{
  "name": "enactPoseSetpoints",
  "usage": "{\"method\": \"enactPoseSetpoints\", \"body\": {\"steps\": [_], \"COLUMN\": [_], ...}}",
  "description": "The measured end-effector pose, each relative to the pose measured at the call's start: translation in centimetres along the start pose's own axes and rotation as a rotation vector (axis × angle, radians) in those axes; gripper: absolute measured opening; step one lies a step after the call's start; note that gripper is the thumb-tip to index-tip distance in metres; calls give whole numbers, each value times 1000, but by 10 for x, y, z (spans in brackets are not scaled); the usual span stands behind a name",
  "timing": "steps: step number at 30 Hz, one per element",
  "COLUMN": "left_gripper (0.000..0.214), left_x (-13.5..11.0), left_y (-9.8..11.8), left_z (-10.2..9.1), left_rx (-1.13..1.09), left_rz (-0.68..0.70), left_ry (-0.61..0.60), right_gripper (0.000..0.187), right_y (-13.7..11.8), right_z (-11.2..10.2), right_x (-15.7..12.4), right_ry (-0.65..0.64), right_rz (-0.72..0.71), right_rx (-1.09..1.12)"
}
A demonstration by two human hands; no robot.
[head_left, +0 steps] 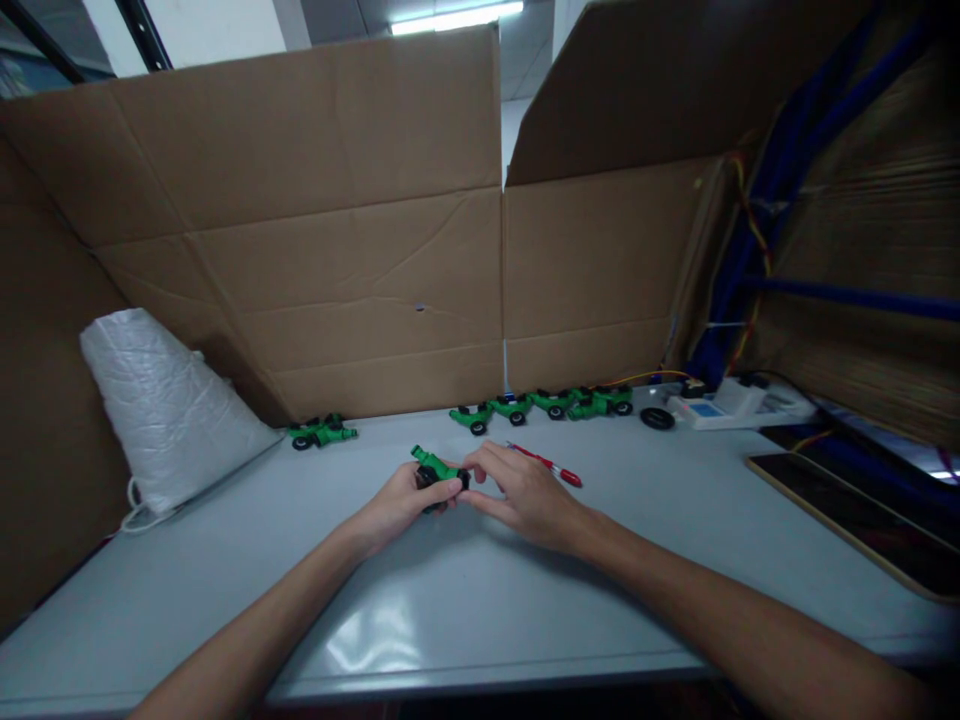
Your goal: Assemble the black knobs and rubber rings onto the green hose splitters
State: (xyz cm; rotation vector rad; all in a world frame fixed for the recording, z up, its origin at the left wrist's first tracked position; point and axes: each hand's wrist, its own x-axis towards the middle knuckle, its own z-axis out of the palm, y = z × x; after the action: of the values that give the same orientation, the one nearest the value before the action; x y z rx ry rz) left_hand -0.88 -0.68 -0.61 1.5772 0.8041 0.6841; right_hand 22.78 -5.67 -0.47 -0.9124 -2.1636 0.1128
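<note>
My left hand (401,505) is closed around a small green toy vehicle with black wheels (435,468), held just above the grey table (420,610). My right hand (517,490) meets it from the right, its fingertips pinched on the toy's black wheel end. Both forearms reach in from the bottom edge. A row of several similar green toy vehicles (547,403) stands along the back of the table. One more green toy (322,432) sits apart to the left.
A red pen (551,466) lies just behind my right hand. A white woven sack (161,400) leans at the left. Cardboard walls (337,250) enclose the table. At the right are a loose black wheel (657,418), a white device with wires (731,402) and a dark framed board (862,515).
</note>
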Motion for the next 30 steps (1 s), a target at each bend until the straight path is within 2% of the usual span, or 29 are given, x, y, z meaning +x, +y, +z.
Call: {"method": "enactPoseSetpoints", "body": {"steps": [7,14,30], "left_gripper": [50,50,49], "left_x": [0,0,-5], "left_y": [1,0,12], "left_z": [0,-1,4], "left_rx": [4,16,57], "left_rz": [18,12,-18], "left_ry": [0,-13,-4], "right_gripper": [35,23,17], "right_y": [-1,-1,2], "right_z": [-2,-2,1], "right_x": [0,0,-2], "right_ry": [-21,-30,-12], "right_rz": [-26,-7,-8], "right_rx": [28,20,-9]}}
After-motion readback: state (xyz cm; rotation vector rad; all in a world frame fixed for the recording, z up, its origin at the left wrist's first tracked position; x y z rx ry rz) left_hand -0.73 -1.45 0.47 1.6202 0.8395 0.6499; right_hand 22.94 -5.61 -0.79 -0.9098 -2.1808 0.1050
